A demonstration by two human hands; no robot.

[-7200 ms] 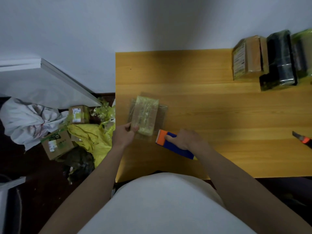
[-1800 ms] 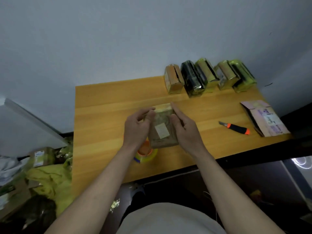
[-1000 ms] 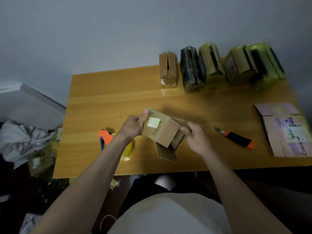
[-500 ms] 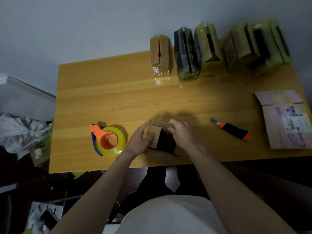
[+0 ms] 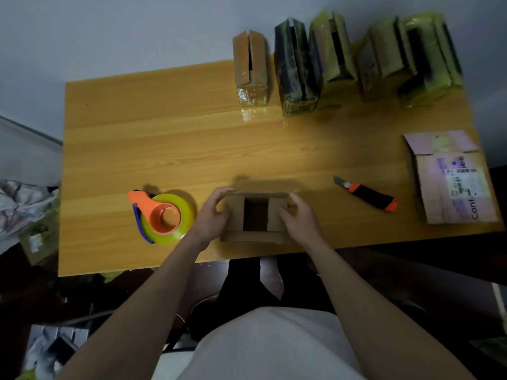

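Note:
A small brown cardboard box [image 5: 256, 237] stands on the wooden table [image 5: 170, 144] near its front edge, its top open and dark inside, its flaps spread. My left hand [image 5: 210, 219] grips the box's left side with curled fingers. My right hand [image 5: 300, 219] grips the right side, its thumb lying on the right flap. Just left of my left hand lies a roll of yellow tape in an orange and blue dispenser [image 5: 162, 216]. An orange and black utility knife [image 5: 367, 196] lies to the right of my right hand, its blade out.
Several taped parcels stand in a row along the table's back edge, the leftmost brown [image 5: 250, 69], the others black or yellow-green [image 5: 296, 69]. A flattened printed carton [image 5: 452, 182] lies at the right edge. Cloth and boxes [image 5: 24, 209] clutter the floor on the left.
The box was turned upright and set down on the table with its top flaps spread open. Both hands moved to its sides. The camera tilted further over the table.

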